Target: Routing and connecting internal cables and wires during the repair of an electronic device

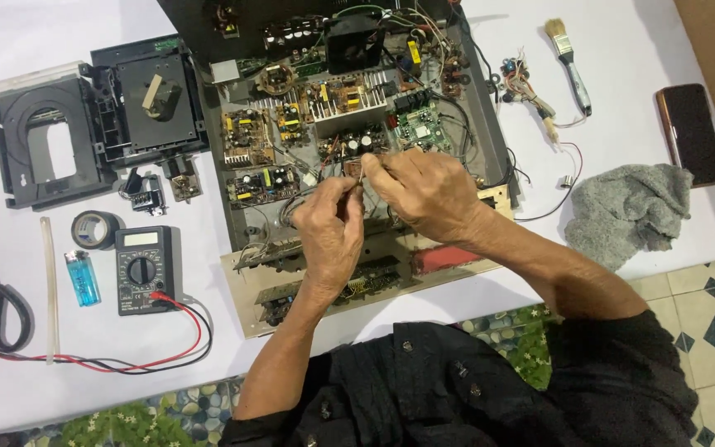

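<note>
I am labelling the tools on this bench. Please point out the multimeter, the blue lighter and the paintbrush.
multimeter (143, 270): head view, on its round dial.
blue lighter (83, 281): head view, middle of its body.
paintbrush (570, 66): head view, upper part of its handle.

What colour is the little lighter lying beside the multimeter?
The lighter is translucent blue with a silver metal top, seen clearly in the head view, left of the black multimeter.
</note>
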